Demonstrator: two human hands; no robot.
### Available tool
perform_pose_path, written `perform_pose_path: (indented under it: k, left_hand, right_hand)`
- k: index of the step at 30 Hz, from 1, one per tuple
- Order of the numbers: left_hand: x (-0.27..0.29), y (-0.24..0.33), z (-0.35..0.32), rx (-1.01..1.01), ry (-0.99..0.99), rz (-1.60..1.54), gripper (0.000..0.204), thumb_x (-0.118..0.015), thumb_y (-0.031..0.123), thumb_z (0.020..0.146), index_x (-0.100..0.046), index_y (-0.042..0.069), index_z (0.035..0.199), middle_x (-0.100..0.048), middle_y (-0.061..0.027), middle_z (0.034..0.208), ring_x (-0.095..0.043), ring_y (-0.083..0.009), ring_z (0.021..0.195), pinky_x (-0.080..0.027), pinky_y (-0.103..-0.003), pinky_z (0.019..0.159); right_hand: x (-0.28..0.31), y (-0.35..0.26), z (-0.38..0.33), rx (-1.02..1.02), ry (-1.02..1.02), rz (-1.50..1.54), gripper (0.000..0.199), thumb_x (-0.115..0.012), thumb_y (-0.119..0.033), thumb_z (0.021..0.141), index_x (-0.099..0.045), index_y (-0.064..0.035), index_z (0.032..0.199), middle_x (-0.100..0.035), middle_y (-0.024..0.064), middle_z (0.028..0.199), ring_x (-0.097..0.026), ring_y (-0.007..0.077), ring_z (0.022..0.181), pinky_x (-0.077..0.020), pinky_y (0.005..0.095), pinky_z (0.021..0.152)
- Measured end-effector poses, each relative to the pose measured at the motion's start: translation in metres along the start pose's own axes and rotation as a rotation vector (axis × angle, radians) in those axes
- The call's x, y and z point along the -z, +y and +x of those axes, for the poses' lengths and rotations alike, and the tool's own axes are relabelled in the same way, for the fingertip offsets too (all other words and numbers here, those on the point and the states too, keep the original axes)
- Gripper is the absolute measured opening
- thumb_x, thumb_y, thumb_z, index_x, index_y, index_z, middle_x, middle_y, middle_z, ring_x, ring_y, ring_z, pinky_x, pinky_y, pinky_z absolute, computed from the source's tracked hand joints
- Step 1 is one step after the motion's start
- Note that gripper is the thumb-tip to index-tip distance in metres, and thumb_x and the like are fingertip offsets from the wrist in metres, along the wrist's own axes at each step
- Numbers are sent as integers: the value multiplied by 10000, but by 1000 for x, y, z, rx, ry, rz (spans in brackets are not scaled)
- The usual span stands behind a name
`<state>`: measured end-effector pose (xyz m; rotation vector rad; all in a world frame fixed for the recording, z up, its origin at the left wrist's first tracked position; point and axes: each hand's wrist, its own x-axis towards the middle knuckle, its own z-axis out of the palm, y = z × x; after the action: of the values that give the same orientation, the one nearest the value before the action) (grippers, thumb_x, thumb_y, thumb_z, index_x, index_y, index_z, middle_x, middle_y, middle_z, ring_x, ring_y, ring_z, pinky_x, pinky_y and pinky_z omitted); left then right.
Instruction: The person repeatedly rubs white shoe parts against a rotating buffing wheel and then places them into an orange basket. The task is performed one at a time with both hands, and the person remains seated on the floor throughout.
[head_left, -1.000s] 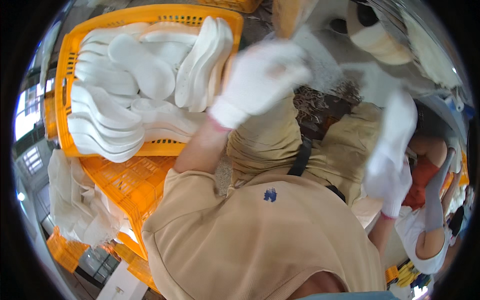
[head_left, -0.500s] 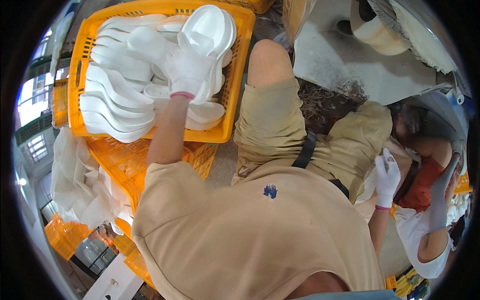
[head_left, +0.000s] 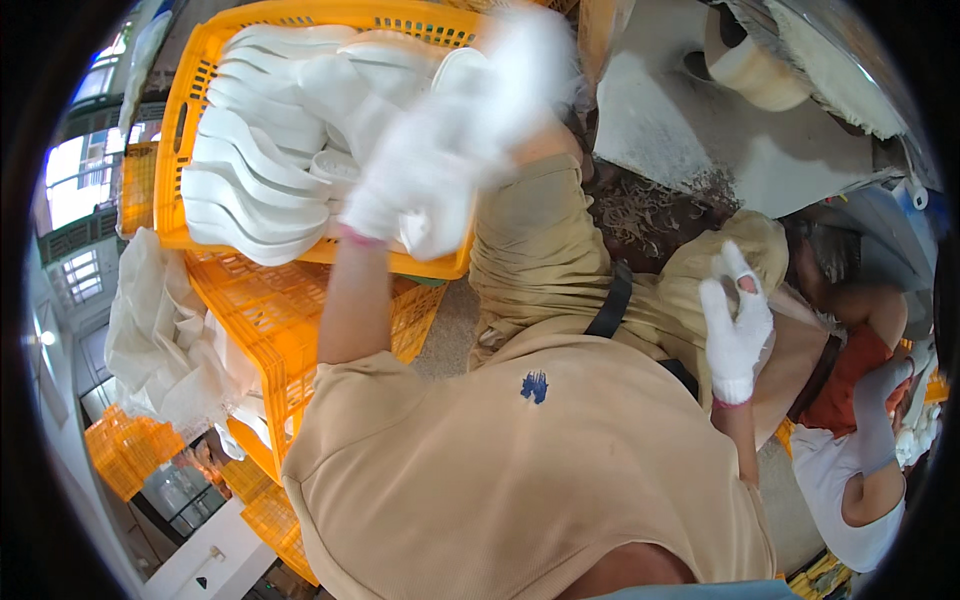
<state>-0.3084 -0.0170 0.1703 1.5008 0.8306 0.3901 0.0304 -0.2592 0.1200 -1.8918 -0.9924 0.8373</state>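
Daylight fills the scene, bright and even, with the strongest glow from blown-out windows (head_left: 75, 185) far to the left of the left hand (head_left: 420, 185). That gloved hand is smeared by motion blur, its outline and whatever white thing it grips running together. The right hand (head_left: 735, 330) is sharp by comparison. White pieces in the orange crate (head_left: 185, 120) behind the left hand verge on overexposure. Fisheye bending curves the crate edges, and a black rim rings everything.
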Motion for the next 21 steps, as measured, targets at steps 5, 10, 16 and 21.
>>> perform_pose_path:
  k: [5,10,16,21]
  left_hand:
    - [-164,41,46,-381,-191,952,671,-839,440,719,-628,56,1228,-652,-197,1169,-644,-376,1129,-512,-470,993]
    - [-244,-10,148,-210,1,-262,664,-784,390,880,-529,14,1364,-623,-166,1321,-635,-352,1182,-507,-445,1050]
    - [-324,2,207,185,-162,-1203,441,-577,234,1064,-504,39,1452,-648,-135,1333,-651,-288,1185,-529,-418,1063]
    - [-314,15,272,232,-53,-1002,426,-513,264,1081,-524,9,1422,-649,-149,1339,-643,-290,1203,-534,-409,1039]
  right_hand:
    - [58,-16,9,-265,34,630,367,-629,-101,989,-637,77,1309,-682,102,1275,-651,186,1117,-517,331,965]
    - [103,-13,-13,-144,717,107,261,-538,-77,1046,-677,58,1221,-721,131,1190,-669,210,1103,-526,355,960]
    - [48,-17,-46,169,509,-228,539,-670,-205,976,-494,63,1409,-671,265,1219,-700,399,1048,-560,426,911]
    - [54,-33,34,134,582,-96,417,-638,-182,974,-521,55,1296,-677,266,1052,-716,442,811,-582,464,691]
